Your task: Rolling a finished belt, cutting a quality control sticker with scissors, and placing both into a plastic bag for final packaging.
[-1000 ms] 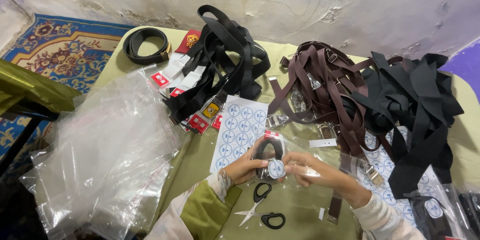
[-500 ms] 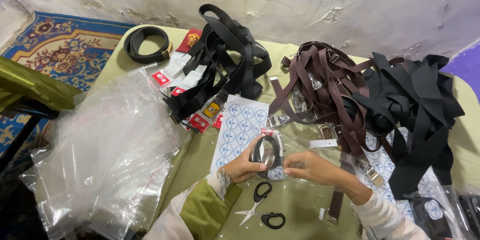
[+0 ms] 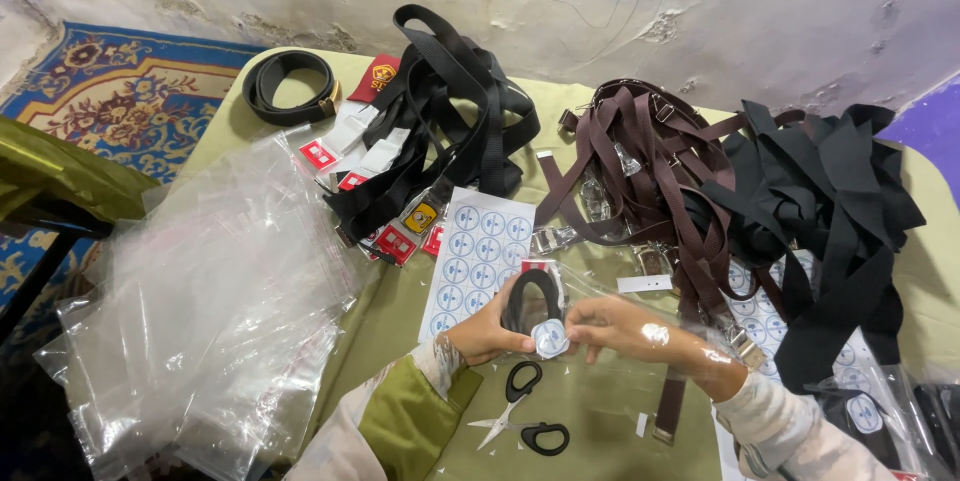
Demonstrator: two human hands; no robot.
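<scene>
Clear, slippery bag with a coiled belt (image 3: pixel 530 301) was pinched at its sticker (image 3: pixel 550 338) by left hand (image 3: pixel 490 333) and right hand (image 3: pixel 620 326), light and floppy.

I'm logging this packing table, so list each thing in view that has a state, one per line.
Left hand: grip closed on the bagged belt.
Right hand: pinching the round sticker.
Bagged belt: coiled, inside a clear bag.
Round sticker: pressed against the bag.
Scissors: lying open on the table.
Sticker sheet: flat, mostly full.
Black belt: coiled, unbagged.
Plastic bags: empty, stacked.
</scene>
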